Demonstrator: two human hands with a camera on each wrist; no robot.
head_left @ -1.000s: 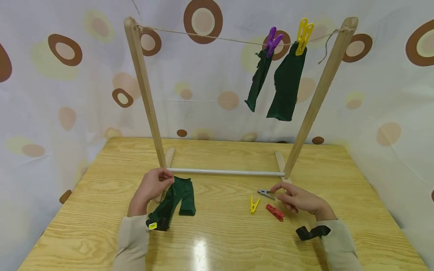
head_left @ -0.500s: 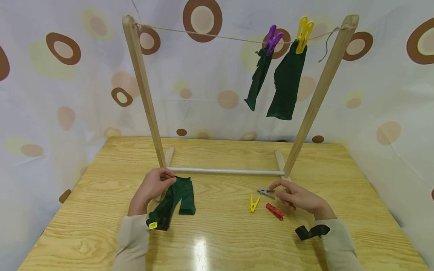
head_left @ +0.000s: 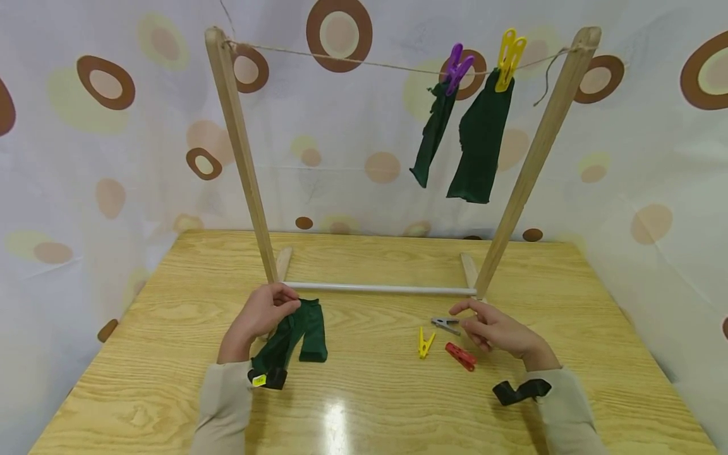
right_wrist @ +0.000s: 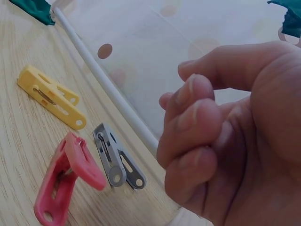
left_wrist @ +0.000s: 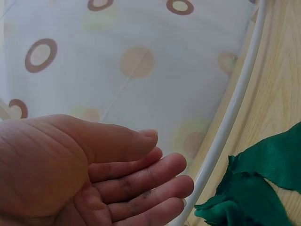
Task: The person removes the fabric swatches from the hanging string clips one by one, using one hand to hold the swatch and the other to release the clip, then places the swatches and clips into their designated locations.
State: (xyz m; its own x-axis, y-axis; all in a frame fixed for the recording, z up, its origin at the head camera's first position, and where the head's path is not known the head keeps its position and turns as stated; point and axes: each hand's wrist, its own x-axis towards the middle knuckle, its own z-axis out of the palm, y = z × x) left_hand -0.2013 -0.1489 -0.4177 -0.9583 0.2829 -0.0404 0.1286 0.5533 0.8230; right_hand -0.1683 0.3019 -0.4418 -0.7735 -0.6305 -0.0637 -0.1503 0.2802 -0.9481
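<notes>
Dark green doll-sized trousers (head_left: 313,332) lie on the table at the left. My left hand (head_left: 260,317) hovers over their waist end, and the left wrist view shows its loosely bent fingers (left_wrist: 141,181) holding nothing, apart from the green cloth (left_wrist: 251,197). At the right, my right hand (head_left: 500,332) floats beside a grey clothespin (head_left: 445,325), fingers loosely curled and nothing between them in the right wrist view. A yellow clothespin (head_left: 424,344) and a red clothespin (head_left: 461,356) lie close by on the tabletop.
A wooden frame with a left post (head_left: 241,151), a right post (head_left: 537,158) and a white bottom bar (head_left: 375,289) stands across the table. On its string (head_left: 341,60), purple (head_left: 457,69) and yellow (head_left: 503,79) clothespins hold two green cloth pieces. A patterned sheet (head_left: 352,196) hangs behind.
My left hand has shifted slightly to the right above the trousers. My right hand has drifted slightly left by the grey clothespin. The clothespins and cloth stay put.
</notes>
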